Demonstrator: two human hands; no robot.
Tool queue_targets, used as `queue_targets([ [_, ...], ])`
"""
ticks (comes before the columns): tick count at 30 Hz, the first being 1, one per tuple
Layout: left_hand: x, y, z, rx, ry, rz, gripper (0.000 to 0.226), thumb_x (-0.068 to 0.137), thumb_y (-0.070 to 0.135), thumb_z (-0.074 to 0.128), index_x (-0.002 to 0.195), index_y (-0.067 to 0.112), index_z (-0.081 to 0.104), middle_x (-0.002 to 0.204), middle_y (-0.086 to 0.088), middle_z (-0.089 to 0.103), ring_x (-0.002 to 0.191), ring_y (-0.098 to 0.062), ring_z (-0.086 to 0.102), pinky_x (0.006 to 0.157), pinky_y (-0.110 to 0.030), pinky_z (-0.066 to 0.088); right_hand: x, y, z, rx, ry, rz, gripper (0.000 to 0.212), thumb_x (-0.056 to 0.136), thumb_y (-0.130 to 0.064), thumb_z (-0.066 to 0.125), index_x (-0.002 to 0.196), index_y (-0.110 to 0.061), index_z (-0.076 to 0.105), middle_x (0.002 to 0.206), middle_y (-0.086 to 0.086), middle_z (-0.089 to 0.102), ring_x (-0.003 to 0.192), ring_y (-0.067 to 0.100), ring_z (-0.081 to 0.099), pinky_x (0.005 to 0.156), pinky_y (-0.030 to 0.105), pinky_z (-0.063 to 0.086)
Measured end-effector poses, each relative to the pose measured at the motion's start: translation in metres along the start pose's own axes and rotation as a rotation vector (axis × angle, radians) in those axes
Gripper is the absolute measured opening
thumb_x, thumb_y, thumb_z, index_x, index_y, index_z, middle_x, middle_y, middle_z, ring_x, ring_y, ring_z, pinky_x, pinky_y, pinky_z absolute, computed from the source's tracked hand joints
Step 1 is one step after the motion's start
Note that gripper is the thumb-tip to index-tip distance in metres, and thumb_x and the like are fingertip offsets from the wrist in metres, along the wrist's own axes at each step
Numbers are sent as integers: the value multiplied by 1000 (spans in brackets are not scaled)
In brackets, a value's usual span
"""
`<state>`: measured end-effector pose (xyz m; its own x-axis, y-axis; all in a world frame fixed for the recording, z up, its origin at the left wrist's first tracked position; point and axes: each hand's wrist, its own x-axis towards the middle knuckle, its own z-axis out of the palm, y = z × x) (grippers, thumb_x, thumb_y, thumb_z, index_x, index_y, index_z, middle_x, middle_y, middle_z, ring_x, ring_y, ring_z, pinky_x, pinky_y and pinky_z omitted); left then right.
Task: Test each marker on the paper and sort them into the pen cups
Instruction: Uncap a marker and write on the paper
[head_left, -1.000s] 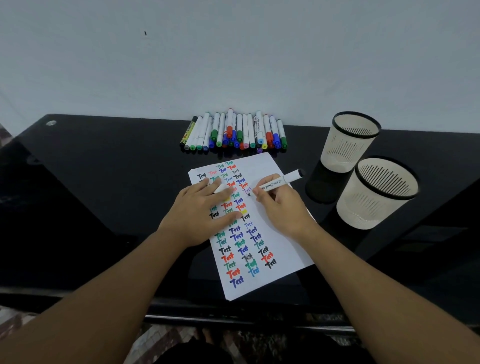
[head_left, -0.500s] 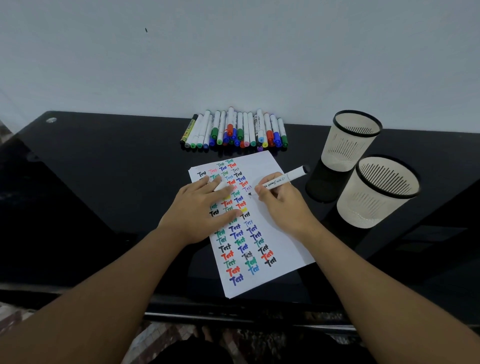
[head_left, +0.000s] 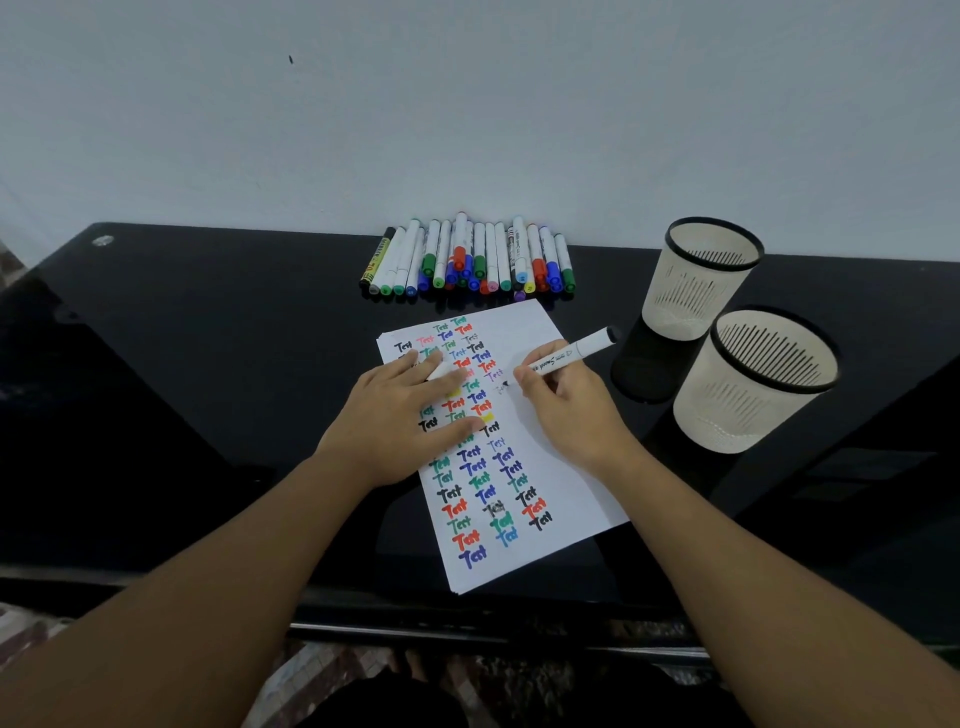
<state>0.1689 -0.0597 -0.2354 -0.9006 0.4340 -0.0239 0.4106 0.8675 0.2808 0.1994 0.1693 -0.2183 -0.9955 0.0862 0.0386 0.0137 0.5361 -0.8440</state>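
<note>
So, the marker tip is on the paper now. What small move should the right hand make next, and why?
Probably keep drawing the stroke to finish the word. The right hand holds the marker with its tip beside a faint, unfinished mark, the left hand steadies the paper, and both cups look empty.

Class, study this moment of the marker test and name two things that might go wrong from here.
1. The left hand rests flat on fresh "Test" marks on the paper, so ink may smear.
2. The right hand writes with the marker close to the nearer pen cup; swinging the marker's back end outward might tip it.
</note>
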Motion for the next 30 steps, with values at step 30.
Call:
queue_targets([
  [30, 4, -4, 4, -5, 26, 5, 80, 84, 91, 28, 154, 52, 27, 168, 14, 14, 156, -11, 7, 125, -43, 9, 1, -2, -1, -5, -8, 2, 16, 106, -35, 55, 106, -19, 60, 95, 6, 68, 90, 22, 65, 83, 44, 55],
])
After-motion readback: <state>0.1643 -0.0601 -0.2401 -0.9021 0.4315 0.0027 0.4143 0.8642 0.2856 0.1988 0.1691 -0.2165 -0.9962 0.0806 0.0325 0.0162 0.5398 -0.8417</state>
